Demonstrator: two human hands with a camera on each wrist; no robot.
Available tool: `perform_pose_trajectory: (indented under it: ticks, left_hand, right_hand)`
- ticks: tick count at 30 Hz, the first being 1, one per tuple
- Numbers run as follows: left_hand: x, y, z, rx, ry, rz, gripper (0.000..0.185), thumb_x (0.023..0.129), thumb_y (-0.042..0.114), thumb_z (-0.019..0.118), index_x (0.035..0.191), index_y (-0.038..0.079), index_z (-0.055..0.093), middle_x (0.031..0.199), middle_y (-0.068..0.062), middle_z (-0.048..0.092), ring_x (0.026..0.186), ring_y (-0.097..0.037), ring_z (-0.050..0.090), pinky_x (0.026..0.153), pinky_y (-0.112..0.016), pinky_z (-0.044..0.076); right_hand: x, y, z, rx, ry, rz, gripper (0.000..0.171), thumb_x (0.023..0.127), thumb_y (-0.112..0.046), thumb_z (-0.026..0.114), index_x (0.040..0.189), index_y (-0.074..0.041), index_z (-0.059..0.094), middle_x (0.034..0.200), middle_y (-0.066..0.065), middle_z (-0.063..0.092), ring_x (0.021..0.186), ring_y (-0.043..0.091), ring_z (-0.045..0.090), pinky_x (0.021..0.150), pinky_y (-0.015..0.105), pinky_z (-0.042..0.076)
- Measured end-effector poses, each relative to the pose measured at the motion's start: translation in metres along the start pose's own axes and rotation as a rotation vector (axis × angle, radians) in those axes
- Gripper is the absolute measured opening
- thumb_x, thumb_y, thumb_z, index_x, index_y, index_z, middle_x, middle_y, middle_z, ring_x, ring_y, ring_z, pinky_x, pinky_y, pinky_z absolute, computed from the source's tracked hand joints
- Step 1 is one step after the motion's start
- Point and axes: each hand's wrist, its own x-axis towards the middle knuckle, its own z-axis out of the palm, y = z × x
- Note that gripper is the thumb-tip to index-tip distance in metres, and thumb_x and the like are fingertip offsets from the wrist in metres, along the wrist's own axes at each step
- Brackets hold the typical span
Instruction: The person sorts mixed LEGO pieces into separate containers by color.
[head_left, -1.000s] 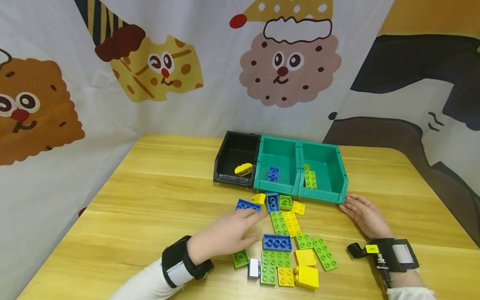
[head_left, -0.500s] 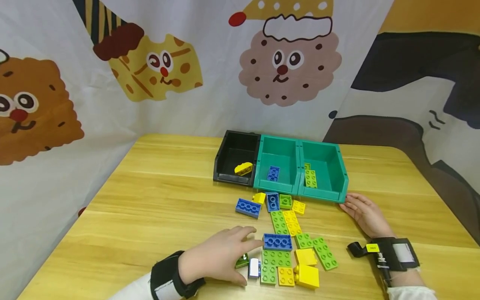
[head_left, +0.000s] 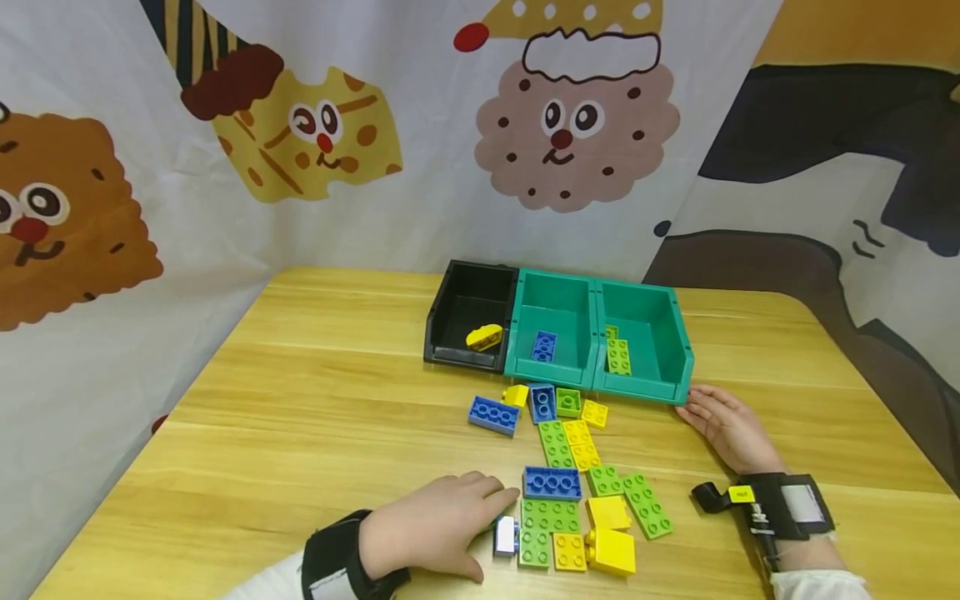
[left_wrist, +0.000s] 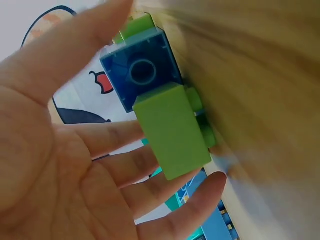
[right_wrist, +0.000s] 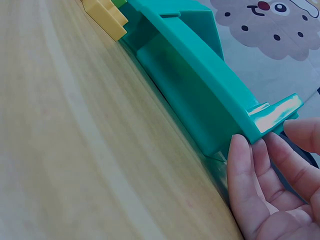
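My left hand [head_left: 435,527] is low over the table at the left edge of the brick pile. Its fingers reach around a small green brick [left_wrist: 172,132], with the thumb held apart from it; the hand hides this brick in the head view. Right beside it are a blue brick with a white face [head_left: 506,535] and a green brick [head_left: 550,516]. Over on the right, the fingertips of my right hand [head_left: 731,429] touch the front corner of the right teal bin [head_left: 637,387], fingers extended.
A black bin [head_left: 463,357] with a yellow brick adjoins a middle teal bin [head_left: 551,372] holding a blue brick. Green bricks [head_left: 618,357] lie in the right bin. Loose blue, green and yellow bricks spread before them. A printed cloth [head_left: 435,225] hangs behind the table.
My left hand has moved from above the blue brick near the bins down toward the front, around the small green brick. The right hand stays at the bin corner.
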Motion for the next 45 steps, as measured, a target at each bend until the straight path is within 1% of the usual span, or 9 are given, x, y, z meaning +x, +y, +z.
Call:
perform_pose_trajectory:
  ticks: [5, 9, 13, 21, 25, 31, 35, 39, 45]
  left_hand:
    - [0.001, 0.0, 0.001, 0.021, 0.044, -0.006, 0.062, 0.077, 0.034, 0.078, 0.129, 0.011, 0.053, 0.12, 0.001, 0.057, 0.107, -0.008, 0.053, 0.089, -0.022, 0.048]
    - [0.003, -0.002, 0.002, -0.013, 0.053, -0.021, 0.045, 0.08, 0.028, 0.076, 0.119, 0.013, 0.059, 0.11, 0.004, 0.057, 0.096, -0.005, 0.052, 0.084, -0.019, 0.048]
    - [0.003, -0.002, 0.002, -0.022, 0.05, -0.025, 0.035, 0.08, 0.028, 0.075, 0.11, 0.017, 0.063, 0.103, 0.007, 0.056, 0.089, -0.002, 0.05, 0.08, -0.017, 0.047]
    - [0.0, -0.001, 0.001, -0.02, 0.04, -0.05, 0.039, 0.077, 0.024, 0.077, 0.113, 0.018, 0.063, 0.104, 0.006, 0.056, 0.088, -0.003, 0.05, 0.079, -0.019, 0.048]
    - [-0.001, -0.001, 0.0, -0.018, 0.051, -0.056, 0.033, 0.08, 0.02, 0.075, 0.111, 0.019, 0.064, 0.1, 0.008, 0.059, 0.085, -0.002, 0.052, 0.077, -0.018, 0.048]
    - [-0.001, -0.001, 0.0, -0.031, 0.085, -0.034, 0.026, 0.084, 0.018, 0.071, 0.109, 0.018, 0.065, 0.098, 0.007, 0.061, 0.081, 0.001, 0.053, 0.076, -0.017, 0.049]
    - [-0.001, -0.002, -0.001, -0.059, 0.094, -0.033, 0.029, 0.083, 0.015, 0.072, 0.111, 0.017, 0.065, 0.099, 0.007, 0.061, 0.083, 0.001, 0.054, 0.076, -0.017, 0.05]
    - [-0.002, -0.004, -0.005, -0.079, 0.121, -0.038, 0.034, 0.081, 0.012, 0.073, 0.113, 0.014, 0.065, 0.101, 0.004, 0.062, 0.085, -0.001, 0.057, 0.077, -0.017, 0.051]
    - [-0.004, -0.008, -0.012, -0.139, 0.162, -0.065, 0.041, 0.08, 0.01, 0.073, 0.12, 0.012, 0.063, 0.109, 0.001, 0.063, 0.093, -0.005, 0.06, 0.082, -0.019, 0.051]
  right_hand:
    - [0.001, -0.001, 0.0, -0.005, 0.004, 0.001, 0.036, 0.101, 0.004, 0.029, 0.11, -0.005, 0.063, 0.104, 0.003, 0.065, 0.096, 0.013, 0.065, 0.088, 0.024, 0.052]
    - [0.001, -0.001, 0.001, -0.01, 0.006, 0.003, 0.035, 0.101, 0.003, 0.03, 0.11, -0.005, 0.063, 0.104, 0.003, 0.065, 0.096, 0.013, 0.064, 0.088, 0.024, 0.052]
    - [0.001, -0.001, 0.001, -0.016, 0.006, 0.007, 0.035, 0.101, 0.003, 0.03, 0.11, -0.005, 0.063, 0.104, 0.003, 0.064, 0.097, 0.012, 0.064, 0.088, 0.024, 0.052]
    - [0.0, 0.001, -0.001, -0.014, 0.002, 0.01, 0.034, 0.101, 0.002, 0.031, 0.11, -0.005, 0.063, 0.105, 0.003, 0.065, 0.097, 0.013, 0.064, 0.089, 0.024, 0.052]
    - [0.0, 0.002, -0.001, -0.024, 0.016, 0.01, 0.033, 0.101, 0.002, 0.033, 0.109, -0.005, 0.064, 0.104, 0.002, 0.065, 0.096, 0.012, 0.064, 0.088, 0.024, 0.052]
    - [0.001, 0.001, -0.001, -0.038, 0.032, 0.018, 0.031, 0.101, 0.001, 0.035, 0.108, -0.006, 0.064, 0.103, 0.002, 0.065, 0.095, 0.012, 0.064, 0.087, 0.024, 0.052]
    - [0.0, 0.001, 0.0, -0.043, 0.027, 0.02, 0.031, 0.101, 0.001, 0.035, 0.109, -0.006, 0.063, 0.104, 0.002, 0.064, 0.096, 0.012, 0.064, 0.088, 0.023, 0.052]
    - [0.0, 0.001, 0.0, -0.031, 0.018, 0.015, 0.031, 0.101, 0.001, 0.033, 0.109, -0.005, 0.063, 0.104, 0.002, 0.064, 0.096, 0.012, 0.064, 0.088, 0.024, 0.052]
    - [-0.001, 0.001, 0.001, -0.015, 0.019, 0.013, 0.032, 0.101, 0.002, 0.033, 0.109, -0.005, 0.063, 0.104, 0.003, 0.064, 0.096, 0.013, 0.064, 0.088, 0.024, 0.052]
